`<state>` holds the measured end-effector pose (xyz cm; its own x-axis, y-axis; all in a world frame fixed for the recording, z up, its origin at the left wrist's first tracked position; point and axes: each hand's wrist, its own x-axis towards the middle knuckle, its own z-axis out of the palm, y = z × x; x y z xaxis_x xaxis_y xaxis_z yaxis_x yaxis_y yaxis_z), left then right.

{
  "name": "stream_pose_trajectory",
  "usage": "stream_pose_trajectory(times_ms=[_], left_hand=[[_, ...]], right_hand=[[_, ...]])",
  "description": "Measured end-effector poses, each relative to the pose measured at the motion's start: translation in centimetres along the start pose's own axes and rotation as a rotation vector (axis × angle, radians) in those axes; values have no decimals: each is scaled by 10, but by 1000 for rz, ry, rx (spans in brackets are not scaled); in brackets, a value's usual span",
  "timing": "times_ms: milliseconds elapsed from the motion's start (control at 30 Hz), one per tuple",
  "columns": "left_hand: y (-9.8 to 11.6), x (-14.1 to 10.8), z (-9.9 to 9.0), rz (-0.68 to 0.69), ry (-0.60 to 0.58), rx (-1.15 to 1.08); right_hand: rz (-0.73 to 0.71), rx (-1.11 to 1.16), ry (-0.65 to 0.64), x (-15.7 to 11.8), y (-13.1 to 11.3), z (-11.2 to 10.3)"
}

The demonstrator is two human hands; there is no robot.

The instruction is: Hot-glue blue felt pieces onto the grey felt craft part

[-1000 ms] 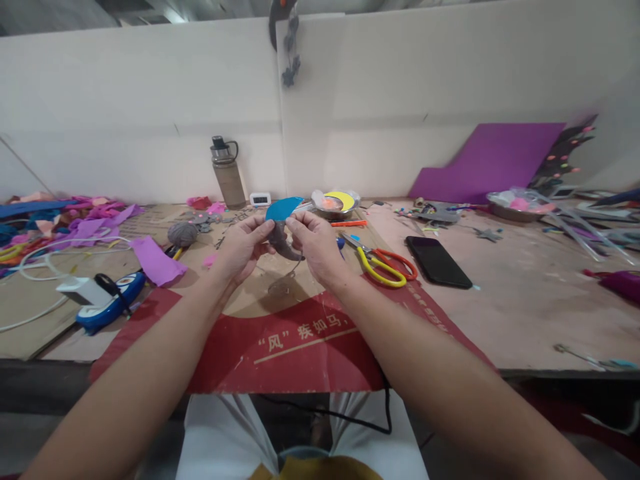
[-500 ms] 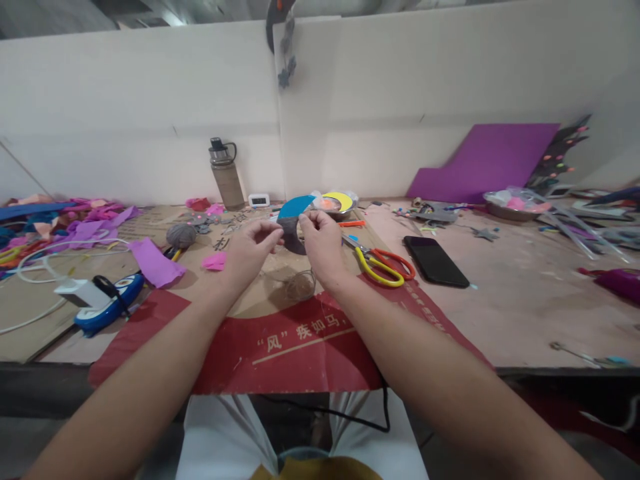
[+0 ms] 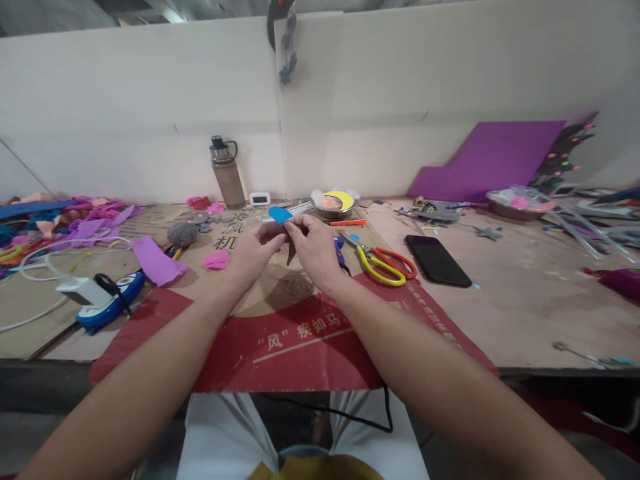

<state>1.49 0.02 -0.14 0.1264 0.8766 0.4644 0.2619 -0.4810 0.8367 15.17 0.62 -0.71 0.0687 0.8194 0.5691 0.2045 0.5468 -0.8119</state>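
Observation:
Both of my hands meet above the middle of the red and tan cardboard [image 3: 300,347]. Pinched between them is a curved felt piece [image 3: 280,215], blue at its upper end, with a dark grey tip poking out below the fingers. My left hand [image 3: 257,248] has its fingers closed on the left side of this piece. My right hand [image 3: 316,249] grips it from the right, thumb against the edge. Most of the piece is hidden behind the fingers. Beneath the hands lies a loose coil of thin string [image 3: 300,285].
Right of my hands are scissors [image 3: 383,267], a blue tool [image 3: 340,250] and a phone [image 3: 437,260]. A bowl with a yellow crescent [image 3: 340,200] and a bottle [image 3: 227,173] stand behind. At left lie grey yarn [image 3: 182,234], a purple scrap [image 3: 157,261] and a charger [image 3: 87,293].
The felt piece has been turned and folded or tilted, so less of its blue and grey faces shows. My hands have come closer together around it.

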Motion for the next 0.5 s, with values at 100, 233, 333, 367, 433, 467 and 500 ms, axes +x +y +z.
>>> stream_pose_trajectory(times_ms=[100,233,333,367,433,467,500], left_hand=[[2,0,0,-3,43,35],[3,-1,2,-72,72,-86],[3,-2,5,-157,61,-259],[3,-2,6,-188,53,-313],[4,-2,9,-240,48,-405],[5,-2,10,-253,55,-441],[7,-2,10,-261,73,-471]], right_hand=[[-16,-10,-4,-1,0,0],[-57,-30,-21,-1,0,1],[-68,-40,-22,-2,1,2],[-68,-42,-19,-2,2,2],[-71,-45,-13,-2,2,2],[-75,-45,-10,-2,2,2],[-81,-46,-8,-2,2,2]])
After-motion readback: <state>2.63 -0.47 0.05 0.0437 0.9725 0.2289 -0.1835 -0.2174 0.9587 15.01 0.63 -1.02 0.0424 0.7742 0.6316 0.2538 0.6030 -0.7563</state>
